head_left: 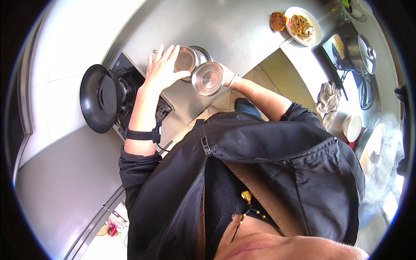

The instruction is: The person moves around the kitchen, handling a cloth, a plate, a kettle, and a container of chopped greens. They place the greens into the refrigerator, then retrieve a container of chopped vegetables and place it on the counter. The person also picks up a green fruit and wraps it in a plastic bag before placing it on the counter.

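My left hand (160,71) lies over the left side of a round steel container (185,60) on the metal counter. Its fingers are stretched out and the thumb reaches across the near rim; whether it presses on the rim I cannot tell. A shiny round steel bowl (208,79), its inside facing up, is in my right hand (226,76) just right of and nearer than the container. The bowl hides most of that hand's fingers. Behind the container shows the dark-edged rim of another round metal piece (203,53), partly covered.
A black wok (102,99) sits on the gas burner (128,86) at left. At far right of the steel counter (234,26) stand a white plate (308,39) with green beans and a browned round food piece (277,21). A lidded pot (360,54), crumpled cloth (328,97) and steaming pan (373,149) are rightward.
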Tool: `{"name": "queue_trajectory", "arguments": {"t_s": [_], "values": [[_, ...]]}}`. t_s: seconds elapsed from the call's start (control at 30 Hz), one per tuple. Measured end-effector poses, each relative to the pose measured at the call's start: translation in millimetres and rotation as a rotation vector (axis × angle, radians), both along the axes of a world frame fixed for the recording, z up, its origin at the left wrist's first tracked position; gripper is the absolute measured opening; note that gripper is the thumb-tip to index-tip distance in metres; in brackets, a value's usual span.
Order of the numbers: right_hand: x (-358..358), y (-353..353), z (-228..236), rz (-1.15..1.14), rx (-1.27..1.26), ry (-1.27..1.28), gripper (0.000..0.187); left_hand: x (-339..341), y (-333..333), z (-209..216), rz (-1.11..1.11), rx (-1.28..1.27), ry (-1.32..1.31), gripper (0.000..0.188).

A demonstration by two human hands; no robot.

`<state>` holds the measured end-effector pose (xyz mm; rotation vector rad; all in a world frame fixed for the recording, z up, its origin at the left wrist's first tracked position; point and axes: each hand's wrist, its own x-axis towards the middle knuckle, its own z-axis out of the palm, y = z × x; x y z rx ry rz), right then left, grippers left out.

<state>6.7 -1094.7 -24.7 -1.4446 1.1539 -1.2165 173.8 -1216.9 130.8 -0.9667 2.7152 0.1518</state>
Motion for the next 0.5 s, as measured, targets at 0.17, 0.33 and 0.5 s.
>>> {"name": "queue_trajectory", "arguments": {"t_s": [0.17, 0.33, 0.5], "values": [[2, 0, -2, -0.005, 0.083, 0.018, 0.027, -6, 3, 5, 0.023, 0.007, -0.085, 0.092], [1, -3, -4, 0.034, 0.145, -0.058, 0.031, -16, 0, 4, 0.021, -0.003, -0.155, 0.091], [-5, -2, 3, 0.072, 0.072, -0.062, 0.035, 11, 2, 7, -0.023, -0.019, 0.212, 0.072]]}}
